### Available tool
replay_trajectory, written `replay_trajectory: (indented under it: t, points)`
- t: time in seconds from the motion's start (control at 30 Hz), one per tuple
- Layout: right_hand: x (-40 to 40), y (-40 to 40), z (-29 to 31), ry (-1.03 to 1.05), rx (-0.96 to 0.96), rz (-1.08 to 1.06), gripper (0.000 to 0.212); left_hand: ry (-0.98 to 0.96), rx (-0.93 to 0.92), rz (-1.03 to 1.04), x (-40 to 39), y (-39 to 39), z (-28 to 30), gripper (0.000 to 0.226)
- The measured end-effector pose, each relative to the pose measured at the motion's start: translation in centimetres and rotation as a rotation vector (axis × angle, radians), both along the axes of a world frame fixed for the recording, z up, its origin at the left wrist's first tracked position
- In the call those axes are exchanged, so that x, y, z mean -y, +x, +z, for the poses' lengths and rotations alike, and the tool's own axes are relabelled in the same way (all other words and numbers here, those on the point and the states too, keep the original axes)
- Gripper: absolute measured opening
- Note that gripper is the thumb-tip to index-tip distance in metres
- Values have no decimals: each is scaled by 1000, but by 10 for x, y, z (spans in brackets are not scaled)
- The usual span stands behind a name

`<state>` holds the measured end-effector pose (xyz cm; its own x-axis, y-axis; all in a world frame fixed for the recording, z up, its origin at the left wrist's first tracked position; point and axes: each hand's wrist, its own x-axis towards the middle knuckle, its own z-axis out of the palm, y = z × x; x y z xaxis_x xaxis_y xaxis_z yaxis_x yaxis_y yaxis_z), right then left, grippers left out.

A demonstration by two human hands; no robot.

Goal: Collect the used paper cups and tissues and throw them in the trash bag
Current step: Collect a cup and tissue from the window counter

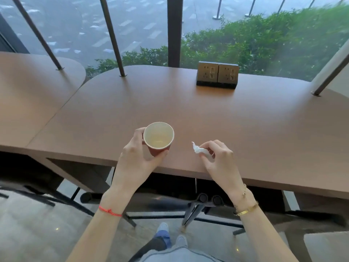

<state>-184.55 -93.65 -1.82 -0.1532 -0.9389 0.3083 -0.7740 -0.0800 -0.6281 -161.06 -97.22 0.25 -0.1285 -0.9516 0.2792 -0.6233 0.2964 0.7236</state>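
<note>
L hand grips paper cup | R hand pinches tissue, right of cup | brown counter at window, socket block beyond cup

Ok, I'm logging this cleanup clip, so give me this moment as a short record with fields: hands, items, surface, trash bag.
left hand: grips cup, upright
right hand: pinches tissue
cup: paper, a little pale liquid at its bottom
table: brown, socket box at its far edge
trash bag: not in view
</note>
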Motion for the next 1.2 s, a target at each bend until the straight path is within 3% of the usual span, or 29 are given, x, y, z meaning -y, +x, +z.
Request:
replay_trajectory:
  t: [0.37, 0.57, 1.2]
  points:
    - [-38, 89, 1, 68, -45, 452, 10, 35, 24, 442, -148, 97, -17, 78]
    - [-61, 160, -4, 105, -86, 660, 11, 55, -14, 709, -224, 151, -27, 70]
    - [-246, 496, -43, 146, -158, 1402, 10, 123, -95, 1483, -537, 338, -50, 64]
